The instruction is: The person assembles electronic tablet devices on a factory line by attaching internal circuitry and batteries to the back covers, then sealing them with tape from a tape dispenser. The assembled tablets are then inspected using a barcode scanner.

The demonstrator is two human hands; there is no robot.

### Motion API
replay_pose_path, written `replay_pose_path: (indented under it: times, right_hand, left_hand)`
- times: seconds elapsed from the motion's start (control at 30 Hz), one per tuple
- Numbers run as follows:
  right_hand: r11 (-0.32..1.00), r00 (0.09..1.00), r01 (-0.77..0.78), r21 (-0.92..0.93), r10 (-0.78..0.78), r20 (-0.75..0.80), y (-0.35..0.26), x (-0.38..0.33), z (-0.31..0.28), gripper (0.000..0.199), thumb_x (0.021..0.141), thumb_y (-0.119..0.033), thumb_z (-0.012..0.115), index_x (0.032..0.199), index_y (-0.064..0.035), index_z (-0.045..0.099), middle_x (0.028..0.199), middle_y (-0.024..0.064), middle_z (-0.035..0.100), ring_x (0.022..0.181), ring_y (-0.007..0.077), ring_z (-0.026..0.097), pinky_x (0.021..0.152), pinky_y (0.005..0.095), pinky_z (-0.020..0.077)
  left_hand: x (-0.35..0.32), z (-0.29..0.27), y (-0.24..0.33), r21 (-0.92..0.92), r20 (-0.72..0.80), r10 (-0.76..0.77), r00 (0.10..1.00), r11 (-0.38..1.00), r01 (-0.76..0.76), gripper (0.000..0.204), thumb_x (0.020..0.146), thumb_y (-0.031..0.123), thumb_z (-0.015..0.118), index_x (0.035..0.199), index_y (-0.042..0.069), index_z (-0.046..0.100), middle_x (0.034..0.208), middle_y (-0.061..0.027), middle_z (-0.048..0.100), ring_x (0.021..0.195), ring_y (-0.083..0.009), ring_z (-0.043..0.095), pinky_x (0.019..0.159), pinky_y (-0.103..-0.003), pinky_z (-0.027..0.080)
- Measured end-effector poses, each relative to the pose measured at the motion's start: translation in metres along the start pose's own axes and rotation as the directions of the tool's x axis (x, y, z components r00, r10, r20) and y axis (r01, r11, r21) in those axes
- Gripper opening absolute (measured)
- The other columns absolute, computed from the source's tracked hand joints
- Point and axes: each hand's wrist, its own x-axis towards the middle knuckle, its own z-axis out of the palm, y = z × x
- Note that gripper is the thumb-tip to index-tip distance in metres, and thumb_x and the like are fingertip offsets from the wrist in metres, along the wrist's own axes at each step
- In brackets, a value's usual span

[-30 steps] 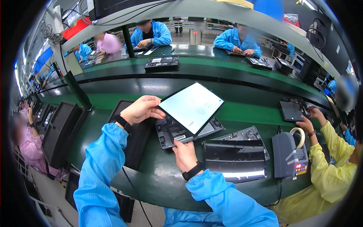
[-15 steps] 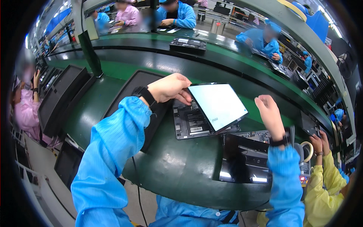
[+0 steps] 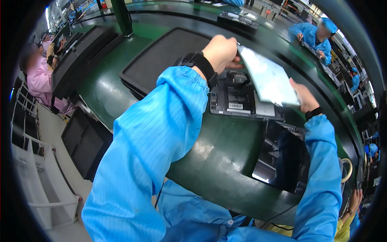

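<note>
person's left hand has fingers curled tight on the bright panel at its far left corner, held over the opened device, hiding some; right hand meets the right edge, fingers mostly hidden, grip can't tell

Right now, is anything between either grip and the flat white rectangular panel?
Nothing visible: the left-hand grip holds the flat white rectangular panel by its upper corner; the right-hand grip is at its right edge. The open black casing lies below, not between.

Electronics workshop: green workbench, opened device
</note>
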Motion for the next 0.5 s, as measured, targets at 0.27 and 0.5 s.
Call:
replay_pose_path:
  times: [0.27,0.5]
  right_hand:
    - [0.974,0.978,-0.205,-0.099,0.199,-0.067,-0.013,0.001,-0.015,0.038,0.093,-0.042,0.051,0.074,-0.0086,0.048,0.054,-0.0017,0.036,0.037,0.0101,0.03,0.033,0.0246,0.0192]
    - [0.951,0.981,-0.185,-0.248,0.166,-0.097,-0.023,-0.009,0.004,0.042,0.093,-0.042,0.049,0.072,-0.0059,0.048,0.054,0.0005,0.039,0.039,0.0112,0.033,0.034,0.0257,0.0224]
  left_hand:
    - [-0.025,0.015,-0.065,0.122,-0.086,0.08,0.993,0.99,-0.069,0.039,0.087,0.003,0.038,0.12,-0.017,0.04,0.107,-0.0242,0.056,0.093,-0.0265,0.061,0.083,-0.033,0.053]
    - [-0.015,0.022,-0.104,0.264,-0.088,0.191,0.978,0.951,-0.162,0.047,0.084,0.002,0.044,0.127,-0.014,0.037,0.117,-0.0224,0.056,0.101,-0.0244,0.059,0.085,-0.031,0.05]
